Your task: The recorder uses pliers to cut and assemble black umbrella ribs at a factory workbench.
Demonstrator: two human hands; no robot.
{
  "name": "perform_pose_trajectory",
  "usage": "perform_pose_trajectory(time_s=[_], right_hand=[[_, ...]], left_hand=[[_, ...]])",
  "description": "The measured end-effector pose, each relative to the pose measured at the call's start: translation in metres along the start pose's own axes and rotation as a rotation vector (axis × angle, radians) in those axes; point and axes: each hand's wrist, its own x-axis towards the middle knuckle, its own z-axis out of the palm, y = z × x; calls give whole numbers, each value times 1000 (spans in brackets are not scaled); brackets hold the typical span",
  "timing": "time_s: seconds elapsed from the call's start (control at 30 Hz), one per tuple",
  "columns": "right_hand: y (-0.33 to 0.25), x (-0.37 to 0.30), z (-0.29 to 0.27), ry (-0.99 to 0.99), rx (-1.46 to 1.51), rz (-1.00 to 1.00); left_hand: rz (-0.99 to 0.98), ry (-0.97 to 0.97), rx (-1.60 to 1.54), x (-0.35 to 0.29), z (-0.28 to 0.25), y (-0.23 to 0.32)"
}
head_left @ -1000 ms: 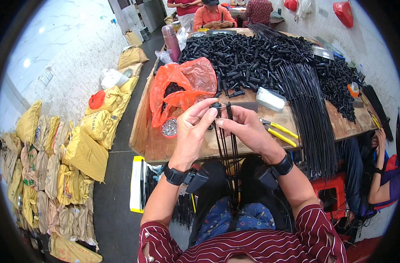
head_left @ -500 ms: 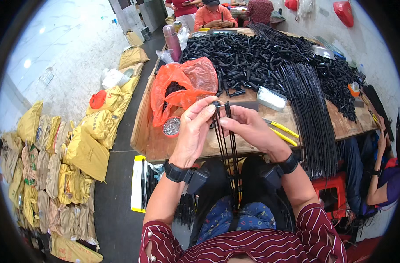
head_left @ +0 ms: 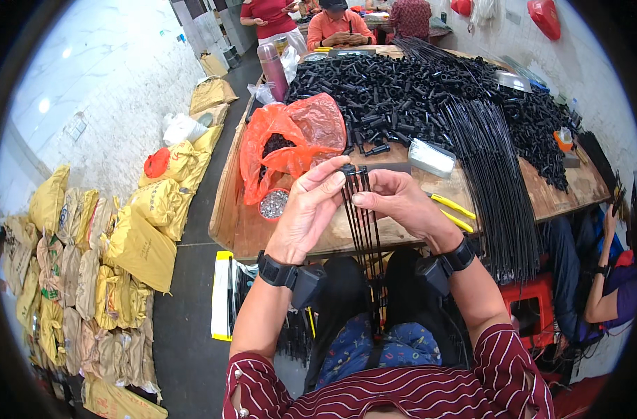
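1. Black cables (head_left: pixel 366 237) dangle past the table's (head_left: pixel 243 234) near edge, seemingly so gravity keeps them parallel.
2. Left hand (head_left: pixel 310 204) and right hand (head_left: pixel 410 208): each grip pinches cable tops, probably steadying them.
3. Pliers (head_left: pixel 452 203) lie beside the right hand, likely for reach.

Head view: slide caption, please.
Left hand and right hand pinch black rods beside a table heaped with black parts.

ok so the black cables (head_left: pixel 364 237), two separate bunches a second ago, now have their tops pretty much together
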Motion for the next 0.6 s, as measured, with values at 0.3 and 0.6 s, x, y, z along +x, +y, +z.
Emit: perform_pose_trajectory(time_s=[0.3,0.6], right_hand=[[2,1,-3,-19,22,24],[10,5,10,109,-2,-104]], left_hand=[[-47,-30,-166,1,-3,-6],[67,189,847,1,26,28]])
